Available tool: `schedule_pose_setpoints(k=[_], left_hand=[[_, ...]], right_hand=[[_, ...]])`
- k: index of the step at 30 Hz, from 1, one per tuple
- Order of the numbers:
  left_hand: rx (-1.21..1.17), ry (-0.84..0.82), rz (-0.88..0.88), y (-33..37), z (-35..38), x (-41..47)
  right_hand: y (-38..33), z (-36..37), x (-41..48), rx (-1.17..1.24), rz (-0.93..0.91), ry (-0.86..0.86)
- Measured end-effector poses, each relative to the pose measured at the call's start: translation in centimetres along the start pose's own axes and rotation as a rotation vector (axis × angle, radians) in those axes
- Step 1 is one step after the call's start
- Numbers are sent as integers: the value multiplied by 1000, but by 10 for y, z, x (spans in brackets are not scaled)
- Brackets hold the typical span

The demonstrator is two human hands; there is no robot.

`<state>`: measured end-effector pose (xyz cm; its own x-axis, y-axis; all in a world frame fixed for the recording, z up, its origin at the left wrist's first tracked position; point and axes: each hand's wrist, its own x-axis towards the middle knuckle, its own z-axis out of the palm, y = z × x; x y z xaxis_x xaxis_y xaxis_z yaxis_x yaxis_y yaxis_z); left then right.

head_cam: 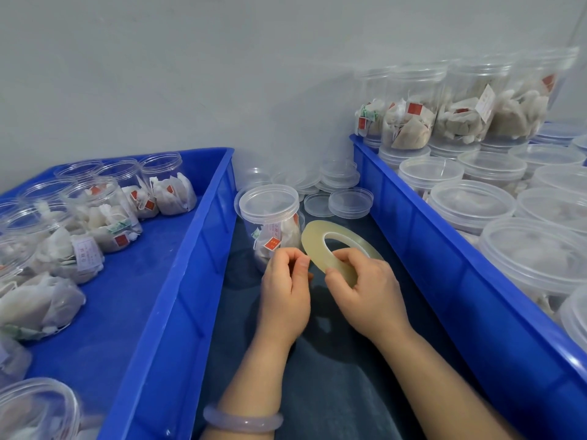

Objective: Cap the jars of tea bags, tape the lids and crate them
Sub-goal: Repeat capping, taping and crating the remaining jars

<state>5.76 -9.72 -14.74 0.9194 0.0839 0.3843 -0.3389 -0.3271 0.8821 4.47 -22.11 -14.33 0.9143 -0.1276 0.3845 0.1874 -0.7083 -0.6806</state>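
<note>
Jar (270, 217) stands just beyond hands (286, 290) (365, 290) holding tape roll (317, 246).

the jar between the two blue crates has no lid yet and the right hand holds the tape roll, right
No: the head view shows the jar already capped with a clear lid. The right hand does hold the tape roll.

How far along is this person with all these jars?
Roughly midway. Done: many capped jars stand in the right crate. In hand: one capped jar waits while the right hand holds the tape roll and the left hand pinches at its edge. Left: open jars in the left crate, with loose lids behind the jar.
</note>
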Motion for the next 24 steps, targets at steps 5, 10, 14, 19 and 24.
schedule_pose_setpoints(k=[5,10,14,19,24], left_hand=[[-221,82,-23,4,-2,0],[-234,62,-107,4,1,1],[-229,94,-92,3,-2,1],[-169,103,-49,4,-2,-1],[-195,104,-20,7,3,-1]], right_hand=[[4,0,1,-1,44,43],[2,-1,0,3,39,27],[0,-2,-1,7,27,15],[-1,-1,-2,-11,-24,32],[-6,-2,9,-207,-44,153]])
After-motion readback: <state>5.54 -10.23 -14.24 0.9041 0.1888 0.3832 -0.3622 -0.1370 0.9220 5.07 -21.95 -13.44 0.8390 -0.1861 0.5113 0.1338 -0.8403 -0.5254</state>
